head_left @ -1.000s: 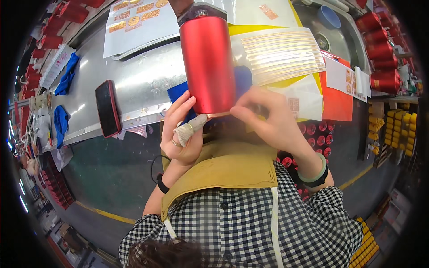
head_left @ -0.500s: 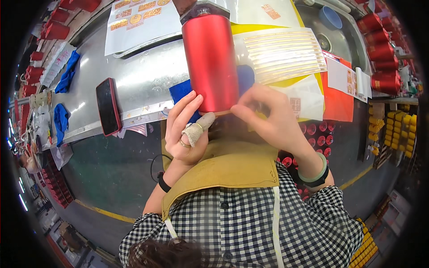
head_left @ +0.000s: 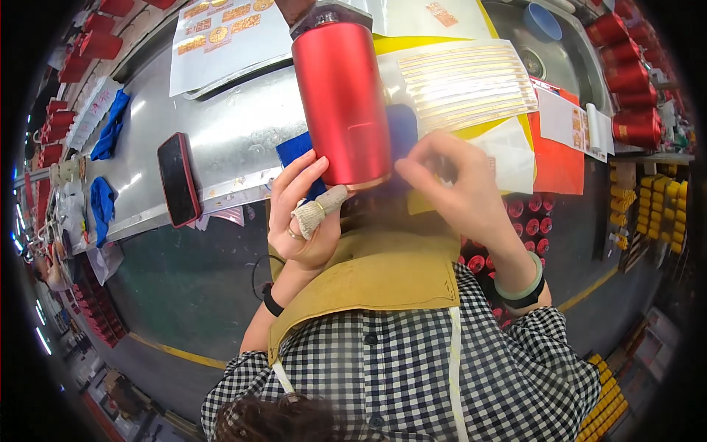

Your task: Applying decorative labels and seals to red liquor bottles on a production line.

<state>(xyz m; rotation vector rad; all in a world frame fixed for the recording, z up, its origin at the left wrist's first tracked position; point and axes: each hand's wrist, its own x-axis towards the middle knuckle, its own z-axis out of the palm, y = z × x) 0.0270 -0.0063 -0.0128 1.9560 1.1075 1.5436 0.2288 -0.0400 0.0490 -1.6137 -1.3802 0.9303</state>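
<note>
A glossy red metal cylinder point(head_left: 342, 103) extends toward me from a dark metal holder point(head_left: 331, 16) at the top. Around its near end runs a thin gold-coloured strip point(head_left: 372, 183). My left hand point(head_left: 303, 225) grips that end, fingers along the left side and the cloth-wrapped thumb at the lower rim. Just right of the cylinder, apart from it, my right hand point(head_left: 456, 184) is closed in a pinch; whatever lies between its fingertips is too small to make out. Behind the cylinder shows a blue cloth point(head_left: 402, 129).
A sheet of gold strips point(head_left: 468, 77) lies right of the cylinder, near a red sheet point(head_left: 556, 158) and a sink with a blue bowl point(head_left: 543, 22). To the left are a phone point(head_left: 178, 179) and a printed sticker sheet point(head_left: 221, 55). Red cylinders point(head_left: 622, 62) line the right side.
My right hand has drawn slightly right and up, away from the cylinder's lower rim. The left hand keeps its place at the near end. The whole view has shifted a little.
</note>
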